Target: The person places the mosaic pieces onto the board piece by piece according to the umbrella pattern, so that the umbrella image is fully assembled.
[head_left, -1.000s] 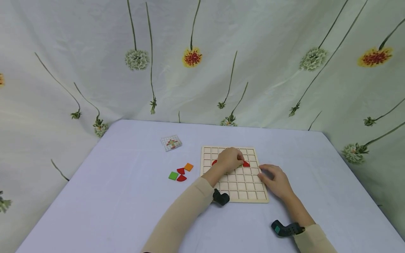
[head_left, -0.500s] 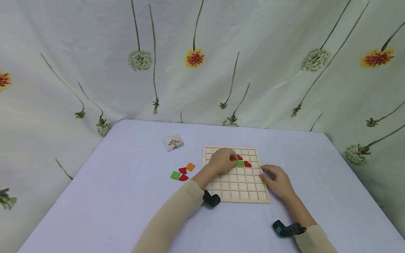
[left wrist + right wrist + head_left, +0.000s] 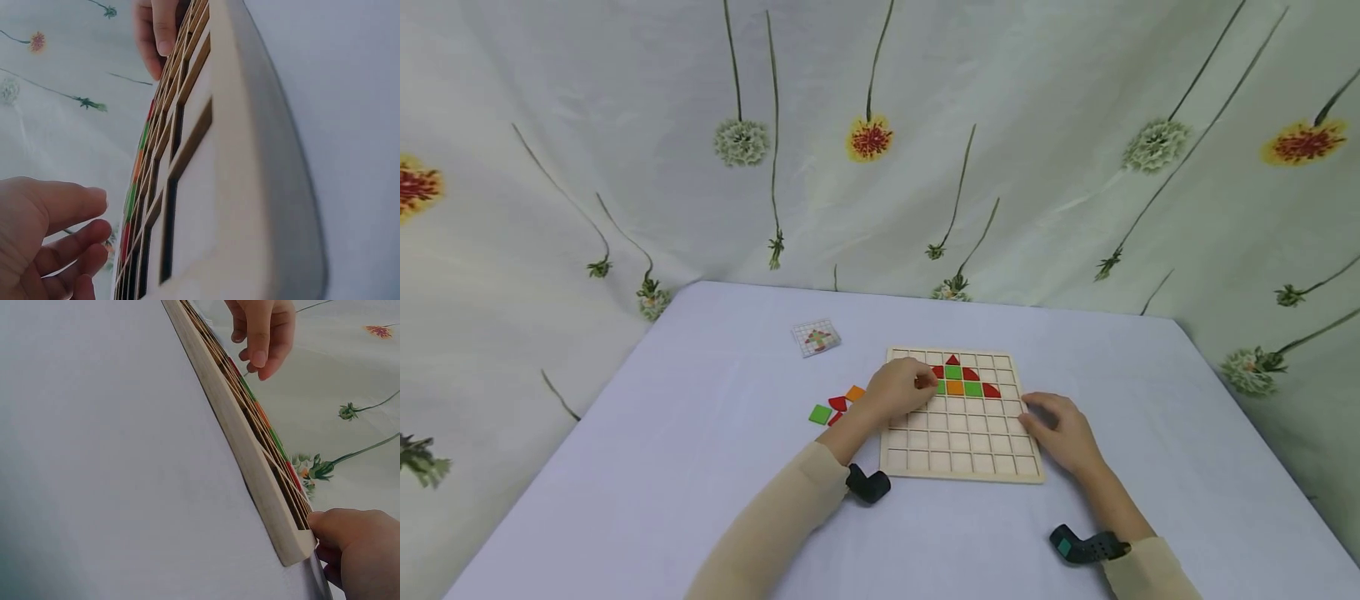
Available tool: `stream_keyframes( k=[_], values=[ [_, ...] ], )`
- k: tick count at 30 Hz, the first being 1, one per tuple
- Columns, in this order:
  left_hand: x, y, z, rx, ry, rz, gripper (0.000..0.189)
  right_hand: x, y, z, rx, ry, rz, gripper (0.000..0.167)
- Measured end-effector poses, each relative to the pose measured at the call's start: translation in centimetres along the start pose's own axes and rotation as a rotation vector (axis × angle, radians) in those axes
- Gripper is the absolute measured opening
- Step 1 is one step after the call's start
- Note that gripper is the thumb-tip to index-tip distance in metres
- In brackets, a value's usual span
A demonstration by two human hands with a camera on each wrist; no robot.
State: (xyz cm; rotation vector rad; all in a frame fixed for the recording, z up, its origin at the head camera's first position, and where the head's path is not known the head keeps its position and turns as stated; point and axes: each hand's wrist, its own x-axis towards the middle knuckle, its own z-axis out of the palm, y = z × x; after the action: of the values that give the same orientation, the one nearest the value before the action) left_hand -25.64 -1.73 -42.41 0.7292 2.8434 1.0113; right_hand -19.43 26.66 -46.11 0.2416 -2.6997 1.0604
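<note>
My left hand [image 3: 901, 388] hovers over the left part of a wooden grid board [image 3: 958, 465]. Its fingers are loosely bent, and the left wrist view shows nothing between thumb and fingers. On the board, a red triangle [image 3: 952, 361] tops a green square [image 3: 953, 373] flanked by red rounded pieces. The row below has an orange square [image 3: 955, 388] between green ones, with a red quarter-circle [image 3: 991, 391] at its right end; my left hand covers the row's left end. My right hand [image 3: 1062, 429] rests its thumb and fingertips against the board's right edge, fingers relaxed.
Left of the board lie loose pieces: a green square [image 3: 820, 414], a red piece [image 3: 837, 404], another red one partly behind my left forearm, and an orange square [image 3: 855, 393]. Farther back sits a small pattern card [image 3: 816, 337]. A floral cloth [image 3: 1045, 150] hangs behind the table.
My left hand has slid leftward across the board, uncovering the red triangle, the green squares and the orange square. My right hand has stayed at the board's right edge.
</note>
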Motion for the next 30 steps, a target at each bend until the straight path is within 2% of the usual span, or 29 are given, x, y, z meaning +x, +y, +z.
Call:
stream_keyframes(
  k=[7,14,20,30],
  values=[
    [-1.4,-0.9,-1.3,0.0,0.021,-0.024,0.008,0.0,0.2,0.0,-0.009,0.0,0.008,0.036],
    [-2.8,-2.7,-2.2,0.035,0.102,-0.025,0.005,-0.1,0.2,0.0,-0.009,-0.002,0.012,0.036],
    [-3.8,-3.9,-3.1,0.063,0.127,-0.023,0.005,-0.1,0.2,-0.1,-0.008,0.0,0.008,0.036],
    [-5.5,-5.7,-5.0,0.061,0.137,-0.111,0.01,-0.1,0.0,-0.1,-0.002,-0.008,0.009,0.036]
  ],
)
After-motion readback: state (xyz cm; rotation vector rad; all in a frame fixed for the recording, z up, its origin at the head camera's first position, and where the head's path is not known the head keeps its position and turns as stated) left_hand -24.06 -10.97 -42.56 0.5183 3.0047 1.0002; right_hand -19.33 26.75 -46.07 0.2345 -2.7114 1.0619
